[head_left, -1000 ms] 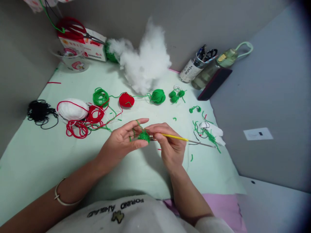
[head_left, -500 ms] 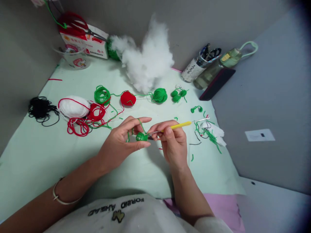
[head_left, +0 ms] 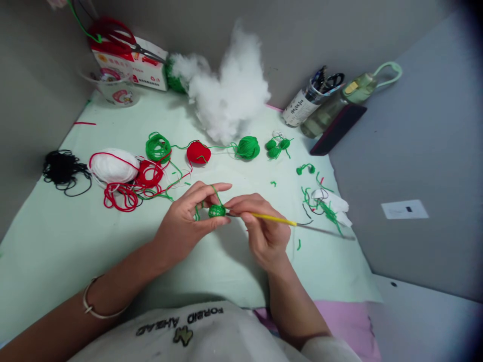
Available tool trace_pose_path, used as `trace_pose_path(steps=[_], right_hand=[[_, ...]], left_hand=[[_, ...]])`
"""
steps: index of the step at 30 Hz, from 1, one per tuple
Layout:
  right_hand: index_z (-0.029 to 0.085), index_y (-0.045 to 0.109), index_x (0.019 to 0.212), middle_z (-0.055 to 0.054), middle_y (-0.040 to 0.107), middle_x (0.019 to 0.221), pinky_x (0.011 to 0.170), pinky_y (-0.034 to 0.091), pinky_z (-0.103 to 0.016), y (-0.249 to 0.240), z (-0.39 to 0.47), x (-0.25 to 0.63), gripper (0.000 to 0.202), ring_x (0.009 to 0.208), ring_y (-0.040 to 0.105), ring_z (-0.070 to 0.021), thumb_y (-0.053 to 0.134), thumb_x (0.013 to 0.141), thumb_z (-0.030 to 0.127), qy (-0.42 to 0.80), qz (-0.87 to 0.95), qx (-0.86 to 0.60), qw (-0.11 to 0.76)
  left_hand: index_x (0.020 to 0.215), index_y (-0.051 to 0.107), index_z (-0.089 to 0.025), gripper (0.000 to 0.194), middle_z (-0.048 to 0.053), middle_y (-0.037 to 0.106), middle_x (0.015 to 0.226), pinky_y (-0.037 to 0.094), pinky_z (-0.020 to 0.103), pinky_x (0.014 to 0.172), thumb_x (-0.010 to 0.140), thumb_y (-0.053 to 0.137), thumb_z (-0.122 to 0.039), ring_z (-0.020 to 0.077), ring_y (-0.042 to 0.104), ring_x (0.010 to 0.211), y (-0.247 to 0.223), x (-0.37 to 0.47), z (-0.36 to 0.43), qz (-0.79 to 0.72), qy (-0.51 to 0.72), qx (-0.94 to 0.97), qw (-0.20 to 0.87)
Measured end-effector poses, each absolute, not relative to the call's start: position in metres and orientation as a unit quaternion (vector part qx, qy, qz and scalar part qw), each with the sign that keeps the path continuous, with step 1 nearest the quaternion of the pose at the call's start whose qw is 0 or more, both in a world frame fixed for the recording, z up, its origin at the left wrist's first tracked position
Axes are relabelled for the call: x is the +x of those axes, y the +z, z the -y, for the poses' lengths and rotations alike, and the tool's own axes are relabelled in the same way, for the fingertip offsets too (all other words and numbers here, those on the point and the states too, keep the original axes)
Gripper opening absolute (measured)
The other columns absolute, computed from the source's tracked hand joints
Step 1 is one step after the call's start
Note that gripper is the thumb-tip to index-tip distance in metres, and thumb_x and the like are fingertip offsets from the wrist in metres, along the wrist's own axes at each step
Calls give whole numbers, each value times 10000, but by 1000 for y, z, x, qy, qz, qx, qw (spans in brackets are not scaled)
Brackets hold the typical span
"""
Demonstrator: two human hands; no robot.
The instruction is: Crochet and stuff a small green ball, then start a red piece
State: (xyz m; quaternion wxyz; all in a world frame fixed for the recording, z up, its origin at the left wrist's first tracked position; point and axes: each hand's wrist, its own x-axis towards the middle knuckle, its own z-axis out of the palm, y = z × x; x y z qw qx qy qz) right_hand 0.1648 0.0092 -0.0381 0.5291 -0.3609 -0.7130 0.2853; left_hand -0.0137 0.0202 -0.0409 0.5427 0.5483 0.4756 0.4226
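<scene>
My left hand (head_left: pixel 188 213) pinches a small green crochet piece (head_left: pixel 216 211) between thumb and fingers. A strand of green yarn runs up from the piece over the raised index finger. My right hand (head_left: pixel 264 229) grips a crochet hook (head_left: pixel 273 218) by its yellow handle, like a pen. The hook's tip meets the right edge of the green piece; the exact stitch is too small to make out. Its thin metal far end points right and slightly down, a little blurred. Beyond the hands lie a green yarn ball (head_left: pixel 248 148) and a red yarn ball (head_left: pixel 198 152).
White stuffing (head_left: pixel 230 85) is heaped at the back. Left are white yarn (head_left: pixel 115 166), black yarn (head_left: pixel 64 168) and a plastic cup (head_left: pixel 121 93). Small green pieces (head_left: pixel 277 147) and yarn scraps (head_left: pixel 328 211) lie right, near a bottle (head_left: pixel 324 113) and pen holder (head_left: pixel 300 108).
The right hand has turned, so the hook's far end has swung from pointing up-right to slightly down-right. The green piece has shifted a little left with the left hand.
</scene>
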Motion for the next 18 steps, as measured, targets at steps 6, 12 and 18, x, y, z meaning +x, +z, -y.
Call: trace_pose_path(steps=[6, 12, 18], right_hand=[[276, 690, 1106, -52, 778, 963, 774, 593, -388, -35, -9, 166, 198, 922, 741, -213, 546, 1020, 170, 261, 725, -360, 527], [253, 723, 1022, -43, 768, 963, 716, 599, -334, -31, -9, 171, 181, 808, 718, -170, 544, 1035, 230, 377, 653, -392, 528], [251, 730, 1006, -36, 773, 968, 713, 604, -315, -35, -9, 163, 181, 797, 726, -154, 551, 1038, 255, 421, 586, -376, 581]], left_hand=[[1227, 754, -315, 440, 3, 616, 970, 502, 303, 883, 799, 840, -268, 164, 588, 906, -44, -11, -14, -475, 459, 573, 485], [1198, 758, -299, 419, 8, 657, 993, 518, 307, 901, 793, 854, -255, 162, 624, 906, -43, -12, -14, -465, 460, 581, 484], [978, 780, -268, 202, 29, 681, 1070, 499, 331, 958, 794, 857, -298, 202, 644, 1048, -40, -10, -13, -470, 457, 569, 496]])
